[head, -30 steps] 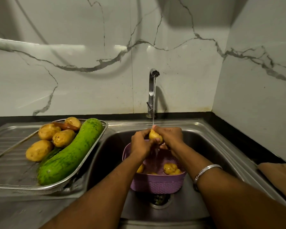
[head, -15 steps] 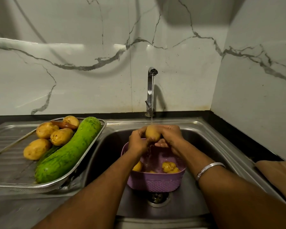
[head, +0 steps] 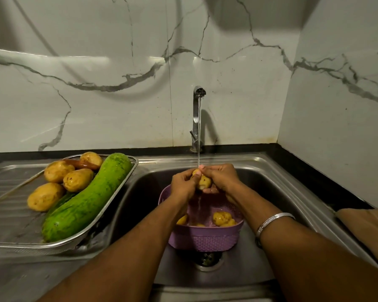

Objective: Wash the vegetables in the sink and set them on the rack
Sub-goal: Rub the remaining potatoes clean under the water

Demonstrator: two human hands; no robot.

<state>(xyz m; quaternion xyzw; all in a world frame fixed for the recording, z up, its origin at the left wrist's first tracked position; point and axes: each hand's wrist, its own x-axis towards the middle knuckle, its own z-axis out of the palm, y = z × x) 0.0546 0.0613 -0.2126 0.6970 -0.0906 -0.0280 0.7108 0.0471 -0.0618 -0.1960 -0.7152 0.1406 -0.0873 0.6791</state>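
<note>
While a thin stream of water (head: 199, 131) falls from the tap (head: 197, 118), the person holds one potato (head: 203, 181) under it with both hands. The left hand (head: 183, 185) grasps the potato from the left side, with the thumb lying on top of it. The right hand (head: 222, 177) grasps it from the right side, with the fingers curled around the back and under it. The potato is above the purple basket (head: 205, 237), which stands in the steel sink (head: 271, 192), just behind the drain (head: 208, 259). Water runs down from the hands into the basket. Inside the basket lie some more potatoes (head: 222, 218); how many they are cannot be told, because the arms hide a part of it.

On the left side of the sink, a metal rack (head: 109, 211) rests on the ribbed draining board (head: 7, 216). In the rack lies a big green gourd (head: 90, 199), placed diagonally, with its far end near the back corner. Four washed potatoes (head: 78, 179) lie to the left of the gourd, touching it or each other. Between the two far ones an orange-brown vegetable, maybe a carrot (head: 83, 164), is partly seen. A darker green vegetable (head: 61, 200) is partly hidden under the gourd.

The right wrist wears a silver bangle (head: 271, 221). A brown cloth (head: 367, 232) lies on the counter at the right edge. Behind the sink stands a white marble wall (head: 96, 94) with grey veins.
</note>
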